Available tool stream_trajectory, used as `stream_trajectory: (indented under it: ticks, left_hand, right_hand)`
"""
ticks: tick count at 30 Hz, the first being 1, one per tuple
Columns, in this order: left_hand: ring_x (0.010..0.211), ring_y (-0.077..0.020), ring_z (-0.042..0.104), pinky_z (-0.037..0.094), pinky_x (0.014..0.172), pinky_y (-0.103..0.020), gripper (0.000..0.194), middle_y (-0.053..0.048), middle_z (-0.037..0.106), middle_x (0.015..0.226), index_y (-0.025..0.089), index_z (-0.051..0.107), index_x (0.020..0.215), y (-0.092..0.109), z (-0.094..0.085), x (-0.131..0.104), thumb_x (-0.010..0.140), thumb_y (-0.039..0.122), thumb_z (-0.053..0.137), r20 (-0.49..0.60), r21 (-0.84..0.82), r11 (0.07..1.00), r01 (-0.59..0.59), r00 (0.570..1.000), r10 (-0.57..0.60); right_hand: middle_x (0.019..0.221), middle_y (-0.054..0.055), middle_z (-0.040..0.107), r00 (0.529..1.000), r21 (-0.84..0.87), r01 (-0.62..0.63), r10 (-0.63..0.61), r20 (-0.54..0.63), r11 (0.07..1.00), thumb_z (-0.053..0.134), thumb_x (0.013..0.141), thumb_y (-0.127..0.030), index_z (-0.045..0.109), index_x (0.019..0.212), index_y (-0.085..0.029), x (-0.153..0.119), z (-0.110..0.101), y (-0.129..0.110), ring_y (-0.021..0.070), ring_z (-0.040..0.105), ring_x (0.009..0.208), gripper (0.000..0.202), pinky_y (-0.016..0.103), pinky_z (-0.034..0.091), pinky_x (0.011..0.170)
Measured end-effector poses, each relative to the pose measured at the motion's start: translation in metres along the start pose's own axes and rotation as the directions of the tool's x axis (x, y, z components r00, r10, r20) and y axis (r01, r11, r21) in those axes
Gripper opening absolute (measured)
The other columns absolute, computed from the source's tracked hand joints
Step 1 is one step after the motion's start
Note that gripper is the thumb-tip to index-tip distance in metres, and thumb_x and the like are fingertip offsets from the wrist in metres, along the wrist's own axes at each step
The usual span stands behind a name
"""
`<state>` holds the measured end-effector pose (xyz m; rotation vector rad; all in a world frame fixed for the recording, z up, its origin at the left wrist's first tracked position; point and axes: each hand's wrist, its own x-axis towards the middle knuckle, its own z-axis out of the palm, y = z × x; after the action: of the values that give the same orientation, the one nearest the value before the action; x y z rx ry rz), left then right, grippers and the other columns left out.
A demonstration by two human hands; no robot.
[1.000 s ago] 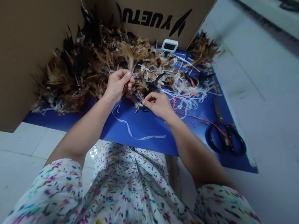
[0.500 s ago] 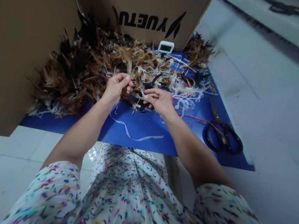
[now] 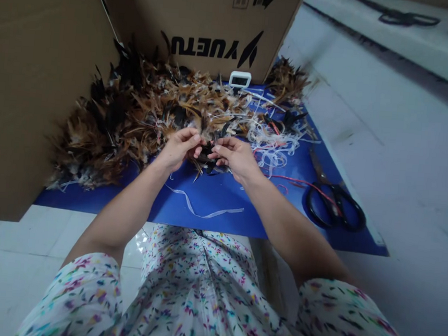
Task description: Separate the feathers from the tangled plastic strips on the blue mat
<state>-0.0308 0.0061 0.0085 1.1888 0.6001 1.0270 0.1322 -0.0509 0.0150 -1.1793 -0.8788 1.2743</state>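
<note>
In front of the feather pile my left hand [image 3: 180,148] has thumb and forefinger pinched together on a brown feather [image 3: 197,114]. A short gap to the right, my right hand [image 3: 235,159] is closed too, its thumb and fingertips pressed together. What it pinches is too small to make out, though dark feathers [image 3: 208,165] lie right at its fingertips. Behind both hands spreads a big heap of brown and black feathers [image 3: 134,113]. Tangled white ribbon [image 3: 275,146] lies right of my right hand, and one loose strip of ribbon [image 3: 200,214] curls nearer to me.
Black-handled scissors [image 3: 334,205] lie at the right of the blue board [image 3: 219,222], with a red string [image 3: 299,181] across the handles. Cardboard boxes [image 3: 206,9] stand behind and at left. A small white digital display [image 3: 240,79] stands before the back box.
Both hands have come closer together and slightly lower in the picture. The view has shifted a little. My left hand keeps its pinch; the pale wisp at my right fingertips no longer shows clearly.
</note>
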Motion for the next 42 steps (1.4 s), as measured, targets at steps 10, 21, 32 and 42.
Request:
stream_trajectory:
  ticks: [10, 21, 32, 42]
  left_hand:
    - [0.049, -0.0061, 0.058, 0.045, 0.046, -0.017, 0.046, 0.001, 0.067, 0.067, 0.016, 0.059, 0.074, -0.01, -0.005, -0.002, 0.064, 0.051, 0.087, 0.121, 0.098, 0.995, -0.003, 0.993, -0.009]
    - [0.049, -0.0057, 0.057, 0.048, 0.047, -0.017, 0.043, 0.0, 0.066, 0.064, 0.014, 0.063, 0.07, -0.011, 0.0, -0.002, 0.067, 0.051, 0.085, 0.176, 0.163, 0.985, -0.064, 0.984, 0.034]
    - [0.046, -0.005, 0.056, 0.046, 0.045, -0.016, 0.045, 0.001, 0.066, 0.061, 0.014, 0.062, 0.067, -0.009, 0.005, -0.004, 0.063, 0.051, 0.087, 0.136, 0.155, 0.986, -0.063, 0.99, 0.042]
    - [0.044, -0.0048, 0.056, 0.045, 0.044, -0.015, 0.047, 0.001, 0.066, 0.059, 0.013, 0.06, 0.065, -0.009, 0.007, -0.003, 0.063, 0.052, 0.087, 0.124, 0.143, 0.987, -0.08, 0.99, 0.062]
  right_hand:
    - [0.061, -0.006, 0.059, 0.968, -0.021, 0.247, -0.248, -0.028, 0.969, 0.074, 0.071, -0.023, 0.06, 0.072, -0.021, 0.004, -0.005, -0.004, 0.0076, 0.055, 0.056, 0.014, 0.02, 0.045, 0.051]
    - [0.062, -0.005, 0.058, 0.926, -0.059, 0.376, -0.374, 0.051, 0.925, 0.083, 0.061, -0.05, 0.056, 0.064, -0.021, -0.002, 0.0, -0.006, 0.0082, 0.053, 0.055, 0.041, 0.023, 0.042, 0.048]
    - [0.062, -0.005, 0.06, 0.901, -0.037, 0.432, -0.431, 0.04, 0.901, 0.081, 0.063, -0.037, 0.065, 0.062, -0.019, 0.003, -0.002, 0.005, 0.0071, 0.048, 0.053, 0.024, 0.022, 0.038, 0.049]
    - [0.063, -0.004, 0.062, 0.883, -0.058, 0.469, -0.47, 0.001, 0.881, 0.087, 0.055, -0.04, 0.066, 0.062, -0.018, 0.007, -0.001, 0.01, 0.0075, 0.049, 0.057, 0.032, 0.024, 0.041, 0.057]
